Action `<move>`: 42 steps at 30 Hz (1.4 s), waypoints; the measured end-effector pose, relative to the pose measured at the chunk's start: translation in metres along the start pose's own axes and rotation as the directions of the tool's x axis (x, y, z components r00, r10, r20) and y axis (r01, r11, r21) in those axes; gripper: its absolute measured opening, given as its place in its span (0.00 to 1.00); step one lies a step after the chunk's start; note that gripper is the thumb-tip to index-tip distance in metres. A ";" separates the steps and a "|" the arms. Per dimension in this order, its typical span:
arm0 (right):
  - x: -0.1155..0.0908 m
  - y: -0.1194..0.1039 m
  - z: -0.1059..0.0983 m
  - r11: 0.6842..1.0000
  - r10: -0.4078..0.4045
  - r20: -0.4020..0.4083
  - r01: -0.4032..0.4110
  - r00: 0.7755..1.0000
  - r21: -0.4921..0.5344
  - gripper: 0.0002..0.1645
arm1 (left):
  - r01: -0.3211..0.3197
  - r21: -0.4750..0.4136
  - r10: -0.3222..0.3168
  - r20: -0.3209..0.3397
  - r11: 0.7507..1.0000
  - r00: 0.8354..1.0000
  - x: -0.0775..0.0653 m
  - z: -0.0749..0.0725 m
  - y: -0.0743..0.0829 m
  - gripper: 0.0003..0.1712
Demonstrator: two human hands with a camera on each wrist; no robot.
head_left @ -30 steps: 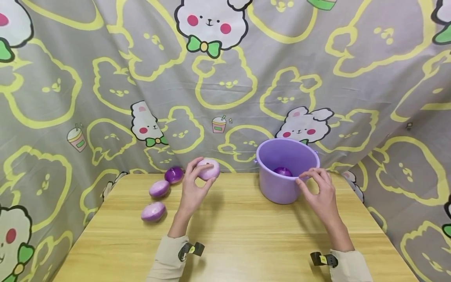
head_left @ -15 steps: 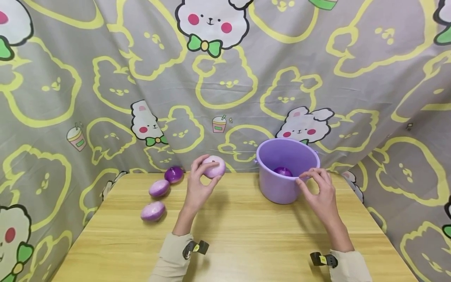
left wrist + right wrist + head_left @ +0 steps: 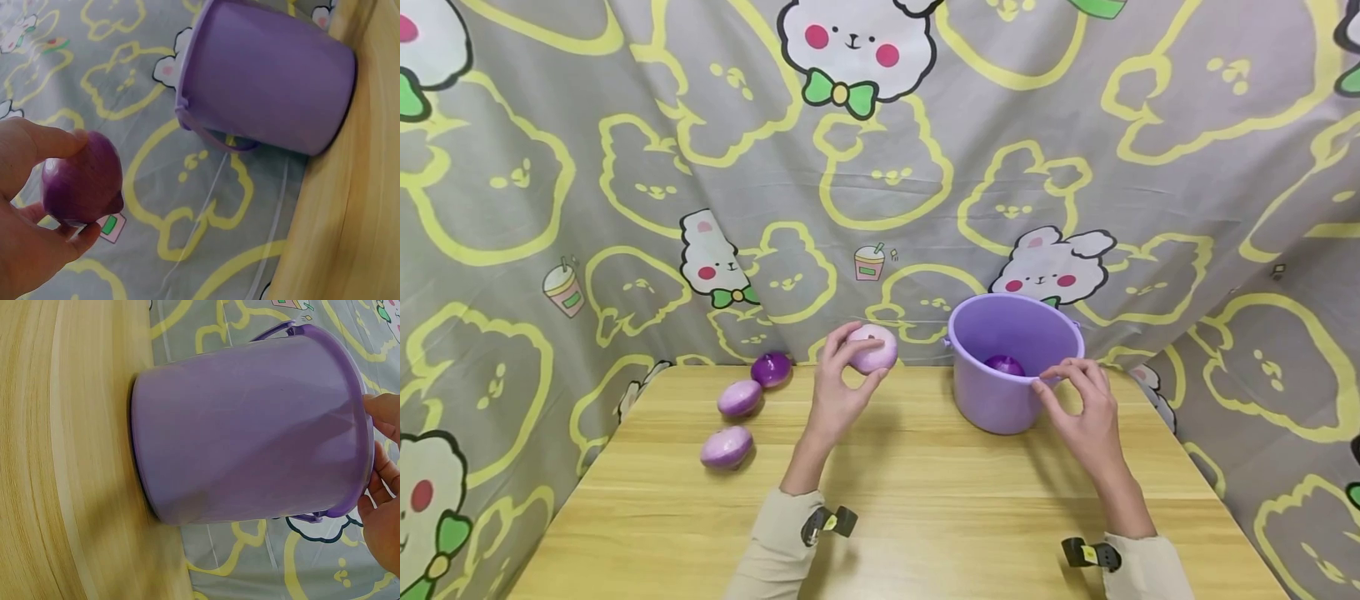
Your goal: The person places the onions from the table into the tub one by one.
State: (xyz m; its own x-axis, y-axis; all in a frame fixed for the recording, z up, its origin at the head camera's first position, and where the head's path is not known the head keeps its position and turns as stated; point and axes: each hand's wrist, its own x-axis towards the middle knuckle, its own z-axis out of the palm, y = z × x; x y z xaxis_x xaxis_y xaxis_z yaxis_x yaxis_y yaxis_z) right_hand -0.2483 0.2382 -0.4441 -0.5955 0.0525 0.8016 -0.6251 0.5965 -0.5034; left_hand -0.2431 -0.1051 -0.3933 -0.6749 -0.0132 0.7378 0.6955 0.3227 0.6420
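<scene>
My left hand (image 3: 837, 396) holds a purple onion (image 3: 886, 357) above the table, left of the bucket. In the left wrist view, the thumb and fingers grip this onion (image 3: 87, 178), and its pointed tip faces down to the right. A lilac plastic bucket (image 3: 996, 404) stands upright at the back right of the table. One dark purple onion (image 3: 1004, 365) lies inside it. The right hand (image 3: 1086, 408) pinches the bucket's near right rim between thumb and fingers. In the right wrist view the fingers (image 3: 382, 481) hold that rim at the right edge.
Three more onions lie at the back left of the wooden table (image 3: 940, 517): a dark purple onion (image 3: 771, 369), a paler onion (image 3: 740, 398) and a nearer onion (image 3: 727, 448). A grey patterned curtain (image 3: 895, 192) hangs behind the table. The bucket's handle (image 3: 215, 139) hangs down its side.
My left hand has moved to the right and slightly up with the onion, closer to the bucket. The right hand stays on the bucket rim, and the bucket has not moved.
</scene>
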 end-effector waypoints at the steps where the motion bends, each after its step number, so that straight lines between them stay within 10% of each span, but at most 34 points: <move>1: 0.000 0.000 0.000 1.000 0.001 0.000 -0.001 1.000 -0.001 0.14 | -0.003 -0.003 0.003 0.000 1.000 1.000 0.000 0.001 -0.004 0.20; 8: 0.000 -0.002 0.000 1.000 0.006 0.000 -0.006 1.000 -0.001 0.14 | -0.005 -0.020 0.005 0.003 1.000 1.000 0.000 0.008 -0.023 0.22; 42: -0.002 -0.003 0.002 1.000 0.007 -0.010 -0.007 1.000 0.000 0.16 | -0.058 -0.031 0.059 0.052 0.998 0.997 0.010 0.036 -0.006 0.21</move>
State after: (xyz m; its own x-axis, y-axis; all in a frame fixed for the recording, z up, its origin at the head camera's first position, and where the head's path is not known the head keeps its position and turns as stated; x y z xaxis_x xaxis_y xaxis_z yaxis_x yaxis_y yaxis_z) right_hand -0.2466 0.2353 -0.4447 -0.5950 0.0645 0.8012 -0.6212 0.5957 -0.5092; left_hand -0.2625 -0.0735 -0.3976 -0.6446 0.0554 0.7625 0.7404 0.2937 0.6046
